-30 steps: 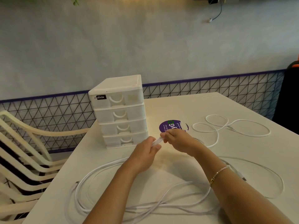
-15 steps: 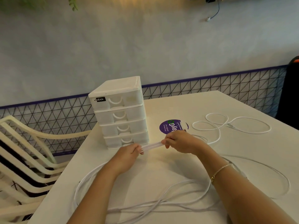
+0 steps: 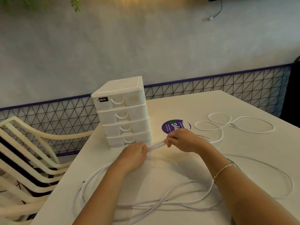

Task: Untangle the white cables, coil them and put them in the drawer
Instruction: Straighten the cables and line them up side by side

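Your left hand point(image 3: 133, 157) and right hand point(image 3: 183, 140) work just in front of the white drawer unit point(image 3: 121, 111), whose four drawers are all shut. Each hand has its fingers curled closed around a bundle of white cable strands point(image 3: 156, 145), which runs taut between them, close to the unit's bottom drawer. The rest of that long white cable point(image 3: 162, 203) trails from your hands in loose loops over the white table point(image 3: 211, 101), nearer you than the unit. A second white cable point(image 3: 233, 124) lies loosely looped to the right of the unit, well apart from your hands, beyond a round purple sticker point(image 3: 172, 126).
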